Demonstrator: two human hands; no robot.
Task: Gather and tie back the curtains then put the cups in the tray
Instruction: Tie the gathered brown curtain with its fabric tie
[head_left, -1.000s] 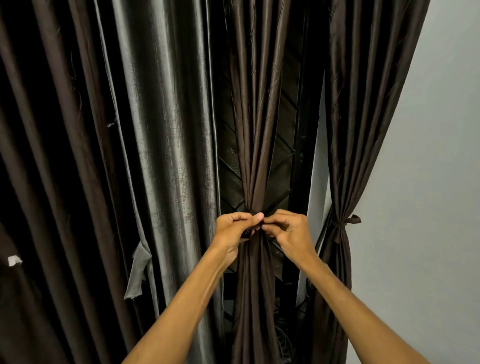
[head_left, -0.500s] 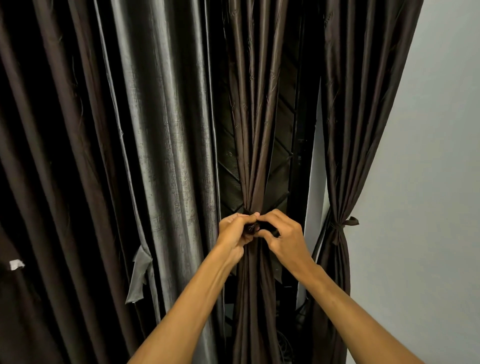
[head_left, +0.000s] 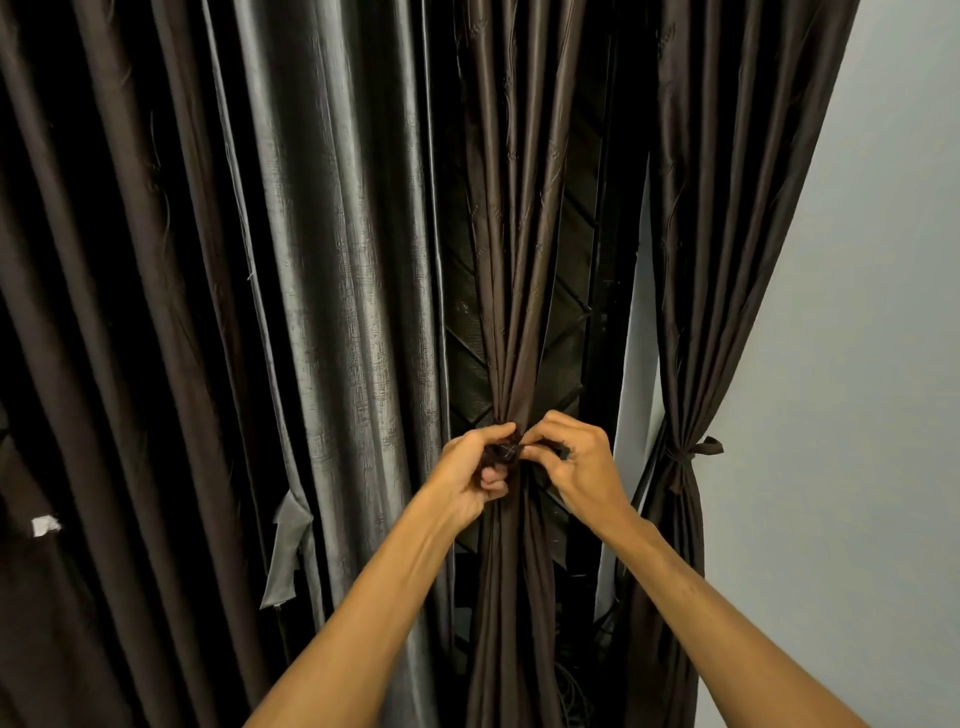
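Observation:
A dark brown curtain panel (head_left: 511, 270) hangs in the middle, gathered into a narrow bunch at waist height. My left hand (head_left: 475, 475) and my right hand (head_left: 574, 465) meet at that bunch, and both pinch the dark tie-back strip (head_left: 503, 451) wrapped round it. The strip's ends are mostly hidden between my fingers. Further right, another brown curtain panel (head_left: 727, 208) hangs tied back with a knotted strip (head_left: 693, 451). No cups or tray are in view.
A shiny grey curtain (head_left: 332, 291) hangs left of the gathered panel, with a loose tie-back strip (head_left: 288, 551) dangling from it. More dark folds (head_left: 93, 312) fill the far left. A dark lattice window (head_left: 563, 291) shows behind. A pale wall (head_left: 857, 389) is on the right.
My hands have stayed at the gathered bunch while my fingers worked the strip; the fingertips shifted closer together and now pinch a small wad of the tie.

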